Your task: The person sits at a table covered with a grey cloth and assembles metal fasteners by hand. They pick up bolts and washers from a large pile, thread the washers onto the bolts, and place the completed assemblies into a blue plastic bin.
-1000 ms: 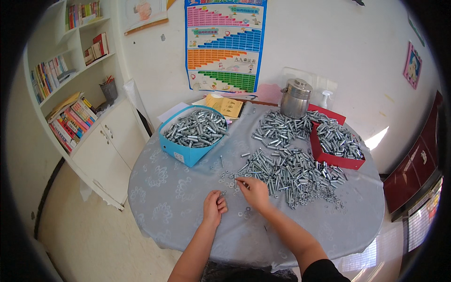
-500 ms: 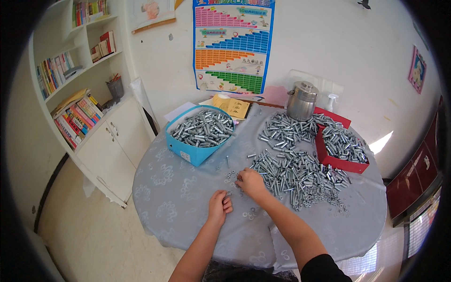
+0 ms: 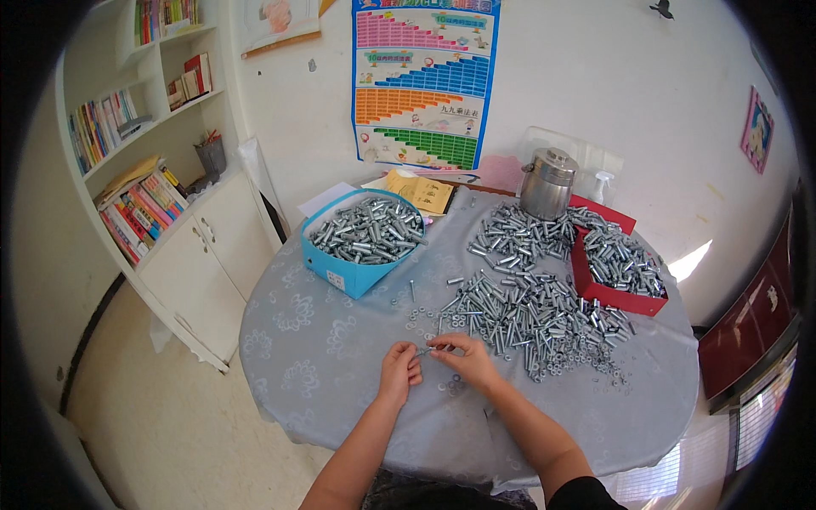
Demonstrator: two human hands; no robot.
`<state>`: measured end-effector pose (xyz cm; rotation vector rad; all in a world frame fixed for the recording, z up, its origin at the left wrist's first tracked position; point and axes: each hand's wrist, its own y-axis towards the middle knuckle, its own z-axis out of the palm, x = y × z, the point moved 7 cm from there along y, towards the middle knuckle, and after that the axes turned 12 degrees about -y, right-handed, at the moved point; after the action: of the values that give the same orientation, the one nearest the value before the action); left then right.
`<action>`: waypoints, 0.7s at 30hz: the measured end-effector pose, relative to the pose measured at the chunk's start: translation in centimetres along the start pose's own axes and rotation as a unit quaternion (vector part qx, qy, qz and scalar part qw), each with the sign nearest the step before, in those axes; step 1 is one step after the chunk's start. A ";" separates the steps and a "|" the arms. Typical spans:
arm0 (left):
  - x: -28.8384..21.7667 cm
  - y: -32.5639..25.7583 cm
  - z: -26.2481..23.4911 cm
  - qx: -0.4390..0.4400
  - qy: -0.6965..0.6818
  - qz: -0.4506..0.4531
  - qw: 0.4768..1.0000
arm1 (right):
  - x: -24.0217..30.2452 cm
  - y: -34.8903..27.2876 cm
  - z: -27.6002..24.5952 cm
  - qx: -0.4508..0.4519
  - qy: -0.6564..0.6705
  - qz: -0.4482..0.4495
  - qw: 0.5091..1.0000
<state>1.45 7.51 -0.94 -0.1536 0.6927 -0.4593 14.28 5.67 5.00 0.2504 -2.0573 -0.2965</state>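
My left hand [image 3: 399, 372] is closed, fingers curled round a small metal bolt [image 3: 424, 350] that shows between my two hands. My right hand [image 3: 466, 359] pinches at the bolt's free end; whether a nut or washer sits between those fingertips is too small to tell. Just beyond them, loose nuts and washers [image 3: 418, 314] lie on the grey tablecloth [image 3: 340, 387]. A single bolt [image 3: 412, 291] stands upright on the cloth. To the right spreads a large pile of bolts [image 3: 535, 319], with small nuts [image 3: 586, 353] along its near edge.
A blue box [image 3: 355, 285] heaped with bolts stands at the table's far left. On the far right are a red box [image 3: 625, 300] of bolts, a steel canister [image 3: 548, 183] and a spray bottle [image 3: 602, 185]. Papers [image 3: 429, 195] lie at the back edge. A bookshelf [image 3: 81, 174] stands left.
My right hand has moved back and left from the loose nuts and washers to meet my left hand at the bolt. The left hand stays almost in place.
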 end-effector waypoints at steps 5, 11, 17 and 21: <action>0.1 0.0 -0.1 0.013 0.037 0.012 0.999 | 0.4 -0.5 0.0 -0.020 -0.054 0.002 0.998; 0.6 -0.3 0.3 0.023 0.072 0.010 0.997 | -0.3 -1.0 -0.2 -0.053 -0.101 0.073 0.991; 0.3 -0.5 0.6 0.011 0.066 0.022 0.998 | -1.9 -1.1 -0.1 -0.012 -0.031 0.112 0.993; 0.1 -0.2 0.2 0.010 0.032 0.015 0.999 | 0.6 -1.3 -0.7 -0.063 0.020 0.055 0.996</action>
<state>1.58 7.27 -0.81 -0.1110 0.7514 -0.4438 14.69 4.21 5.42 0.0654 -1.9963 -0.3495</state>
